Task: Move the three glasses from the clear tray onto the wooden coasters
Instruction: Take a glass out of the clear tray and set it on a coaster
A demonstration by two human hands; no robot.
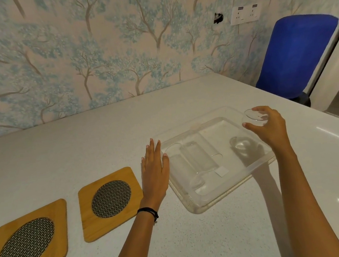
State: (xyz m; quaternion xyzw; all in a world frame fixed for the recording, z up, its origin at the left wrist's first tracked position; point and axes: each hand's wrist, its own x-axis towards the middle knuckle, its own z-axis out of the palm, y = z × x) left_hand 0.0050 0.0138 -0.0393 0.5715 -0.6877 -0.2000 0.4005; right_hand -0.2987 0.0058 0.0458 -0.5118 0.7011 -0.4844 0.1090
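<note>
A clear plastic tray (194, 205) lies on the white counter right of centre. My right hand (268, 128) is closed around the top of a clear glass (253, 117) above the tray's far right corner. Two more clear glasses lie on their sides inside the tray, one (198, 158) in the middle and another (184, 172) to its left; they are hard to make out. My left hand (155, 171) rests flat with fingers apart against the tray's left edge. Two wooden coasters with metal mesh centres sit to the left, one (109, 200) near my left hand, one (28, 241) at the frame's left edge.
The counter's right edge runs diagonally behind the tray, with a blue chair (294, 54) beyond it. A wallpapered wall with a socket plate (245, 14) backs the counter. A black band is on my left wrist.
</note>
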